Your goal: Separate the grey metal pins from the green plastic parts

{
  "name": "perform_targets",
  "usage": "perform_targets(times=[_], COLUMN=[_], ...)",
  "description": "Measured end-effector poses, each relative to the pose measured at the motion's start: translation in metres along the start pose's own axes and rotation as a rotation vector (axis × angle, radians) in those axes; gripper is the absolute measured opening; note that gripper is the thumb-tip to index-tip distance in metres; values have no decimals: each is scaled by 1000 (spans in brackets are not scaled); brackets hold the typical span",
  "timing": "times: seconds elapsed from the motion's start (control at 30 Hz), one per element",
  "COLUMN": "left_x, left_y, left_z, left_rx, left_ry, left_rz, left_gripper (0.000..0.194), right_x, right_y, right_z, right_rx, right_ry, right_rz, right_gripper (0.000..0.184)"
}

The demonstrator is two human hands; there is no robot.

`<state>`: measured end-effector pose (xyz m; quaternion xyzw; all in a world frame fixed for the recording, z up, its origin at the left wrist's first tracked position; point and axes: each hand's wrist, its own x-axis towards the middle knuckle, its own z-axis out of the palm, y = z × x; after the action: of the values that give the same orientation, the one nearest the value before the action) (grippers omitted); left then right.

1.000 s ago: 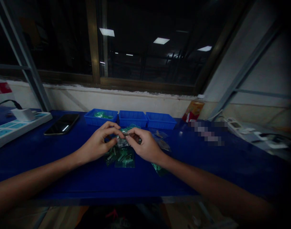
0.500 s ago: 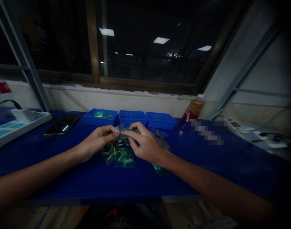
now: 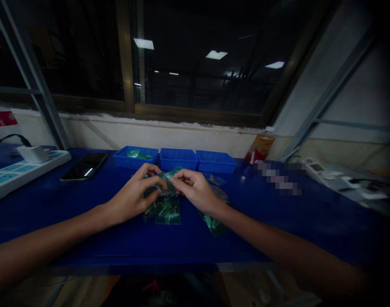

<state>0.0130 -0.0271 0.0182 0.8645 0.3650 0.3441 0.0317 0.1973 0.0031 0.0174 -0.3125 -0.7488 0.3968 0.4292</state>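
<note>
Spreading left hand [image 3: 133, 197], right hand [image 3: 197, 192] newly curled

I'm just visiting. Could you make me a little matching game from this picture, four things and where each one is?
Things:
1. Phone
2. Power strip
3. Bottle
4. Packets with green pieces

Places:
A. To the right of the three blue trays, near the wall
B. Under and around the left hand and right hand
C. Lying flat between the white strip and the trays
D. At the picture's left edge, with a white plug in it

Pairs: 1-C, 2-D, 3-A, 4-B
</note>
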Motion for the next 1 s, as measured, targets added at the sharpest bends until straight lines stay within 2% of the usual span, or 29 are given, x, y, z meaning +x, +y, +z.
perform_targets(times=[0.1,0.2,0.27,0.37,0.43,0.5,0.6,0.73,0.83,0.9,1.0], left_x=[0,1,3,5,6,6,7,6,3,1,0], left_y=[-3,-2,0,2,4,5,4,1,2,4,6], left_z=[2,0,-1,-2,-3,-2,-2,-2,-4,-5,-4], left_rx=[-1,-92,-257,-589,-762,-847,-825,-618,-294,-92,51], left_ry=[-9,-27,-79,-105,-73,-60,-46,-16,36,73,90], left_rz=[-41,-107,-207,-419,-507,-529,-524,-438,-244,-84,76], left_gripper=[21,22,21,34,39,37,29,20,16,13,12], right_x=[-3,-8,-11,-12,-11,-10,-8,-9,-9,-9,-7], right_y=[-1,-9,-14,-16,-13,-10,-8,-11,-15,-17,-16], right_z=[0,-1,-3,-5,-5,-5,-5,-4,-2,-1,0], right_rx=[-154,-368,-472,-571,-615,-649,-680,-648,-565,-492,-356], right_ry=[108,167,143,62,8,-36,-60,-23,20,25,-11], right_rz=[-118,-327,-472,-633,-687,-711,-713,-637,-479,-361,-216], right_gripper=[13,11,10,10,10,11,13,10,13,22,34])
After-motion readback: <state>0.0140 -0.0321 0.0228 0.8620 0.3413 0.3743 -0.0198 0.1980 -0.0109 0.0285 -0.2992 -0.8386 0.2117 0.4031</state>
